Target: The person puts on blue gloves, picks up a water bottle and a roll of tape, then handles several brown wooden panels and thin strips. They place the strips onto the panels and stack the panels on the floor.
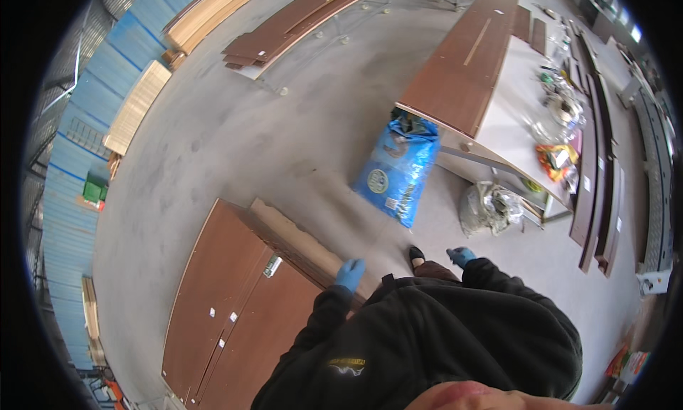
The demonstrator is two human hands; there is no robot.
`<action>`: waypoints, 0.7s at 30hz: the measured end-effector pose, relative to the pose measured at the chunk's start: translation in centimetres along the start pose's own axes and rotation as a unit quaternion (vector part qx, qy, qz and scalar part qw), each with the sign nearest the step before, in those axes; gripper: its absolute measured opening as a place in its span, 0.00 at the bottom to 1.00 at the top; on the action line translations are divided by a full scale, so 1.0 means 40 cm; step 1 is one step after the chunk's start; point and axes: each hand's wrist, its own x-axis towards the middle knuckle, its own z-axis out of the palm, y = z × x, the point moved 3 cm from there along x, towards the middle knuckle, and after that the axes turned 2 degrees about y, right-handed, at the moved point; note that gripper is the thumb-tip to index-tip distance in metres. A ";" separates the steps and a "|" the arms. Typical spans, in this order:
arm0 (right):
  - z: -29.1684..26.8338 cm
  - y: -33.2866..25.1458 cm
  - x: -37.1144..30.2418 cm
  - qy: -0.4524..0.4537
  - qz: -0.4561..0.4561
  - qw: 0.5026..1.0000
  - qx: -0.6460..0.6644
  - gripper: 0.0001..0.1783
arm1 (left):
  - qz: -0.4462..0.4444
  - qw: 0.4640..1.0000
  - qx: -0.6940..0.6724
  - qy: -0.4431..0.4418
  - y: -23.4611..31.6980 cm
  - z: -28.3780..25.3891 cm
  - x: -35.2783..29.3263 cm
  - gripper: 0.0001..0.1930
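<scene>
My left hand (350, 273), in a blue glove, is in the air beside the edge of a stack of brown panels (242, 303). Its fingers look loosely stretched, and nothing shows in them. On the other side of my body, my right hand (461, 256), also gloved in blue, hangs over the floor with fingers slightly bent and apart, holding nothing that I can see. A small white-and-green label or packet (272, 265) lies on the panels near my left hand. Ahead of me, a large blue printed sack (400, 169) stands against a workbench end.
Brown boards (462, 68) lie on the bench, with plastic wrap and an orange packet (558, 159) beside them. A whitish sack (489, 207) sits on the floor beside the bench. Long dark strips (606, 203) run along the right. Another panel-laden trolley (299, 27) stands far off.
</scene>
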 end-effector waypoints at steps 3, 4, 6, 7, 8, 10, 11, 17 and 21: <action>-0.094 -0.223 0.148 -0.008 -0.031 0.999 -0.032 0.34 | -0.016 0.998 -0.045 0.034 0.003 -0.064 0.125 0.19; -0.106 -0.304 0.194 0.013 -0.030 0.998 -0.048 0.34 | -0.030 0.997 -0.063 0.045 -0.010 -0.097 0.158 0.20; -0.132 -0.464 0.291 -0.032 -0.084 0.994 -0.068 0.34 | -0.060 0.988 -0.122 0.068 -0.037 -0.165 0.235 0.20; -0.136 -0.544 0.348 -0.050 -0.084 0.992 -0.081 0.34 | -0.081 0.982 -0.147 0.092 -0.052 -0.196 0.273 0.20; -0.131 -0.617 0.401 -0.063 -0.098 0.988 -0.101 0.34 | -0.101 0.973 -0.171 0.114 -0.067 -0.224 0.313 0.21; -0.105 -0.738 0.503 -0.052 -0.109 0.989 -0.090 0.34 | -0.193 0.954 -0.189 0.126 -0.100 -0.296 0.404 0.22; -0.072 -0.787 0.550 -0.046 -0.097 0.991 -0.084 0.34 | -0.193 0.955 -0.187 0.129 -0.111 -0.341 0.454 0.22; 0.114 -1.086 0.830 -0.089 -0.044 0.987 -0.128 0.32 | -0.171 0.963 -0.134 0.157 -0.073 -0.714 0.854 0.20; 0.225 -1.340 0.972 -0.091 -0.178 0.971 -0.129 0.26 | -0.101 0.975 -0.058 0.189 0.060 -0.989 1.076 0.20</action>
